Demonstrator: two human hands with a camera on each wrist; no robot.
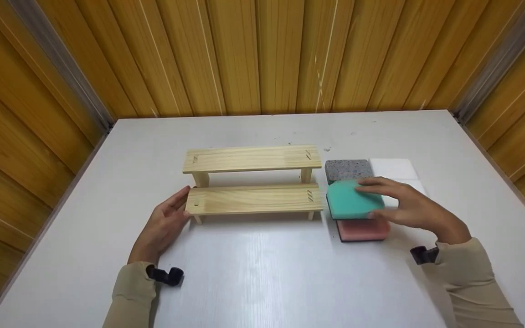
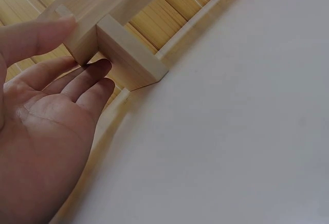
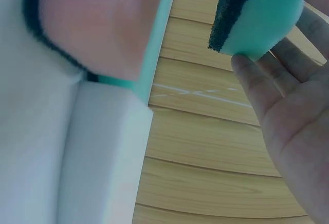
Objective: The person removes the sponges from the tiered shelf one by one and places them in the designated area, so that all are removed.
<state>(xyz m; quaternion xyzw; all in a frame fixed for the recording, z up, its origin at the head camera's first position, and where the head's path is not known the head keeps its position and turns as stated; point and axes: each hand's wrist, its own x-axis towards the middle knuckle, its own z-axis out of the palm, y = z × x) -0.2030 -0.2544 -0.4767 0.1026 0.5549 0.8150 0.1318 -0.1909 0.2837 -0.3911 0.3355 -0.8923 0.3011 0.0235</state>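
A two-tier wooden stand (image 1: 253, 199) sits mid-table. My left hand (image 1: 166, 223) grips the left end of its lower board, thumb at the front corner and fingers toward the back corner. In the left wrist view the thumb lies over the board (image 2: 85, 36) and the fingertips reach under it, beside a leg (image 2: 131, 54). My right hand (image 1: 404, 205) pinches a green sponge (image 1: 354, 200) with a dark scouring layer between thumb and fingers. Raised off the table in the right wrist view, the green sponge (image 3: 262, 16) overlaps a pink sponge (image 1: 362, 230) in the head view.
Right of the stand lie a grey speckled sponge (image 1: 348, 169) and white sponges (image 1: 394, 168), partly behind my right hand. Another green sponge (image 3: 159, 44) shows beside the pink one (image 3: 97, 23) in the right wrist view. Wood-look walls (image 1: 278, 54) border the white table (image 1: 244, 273).
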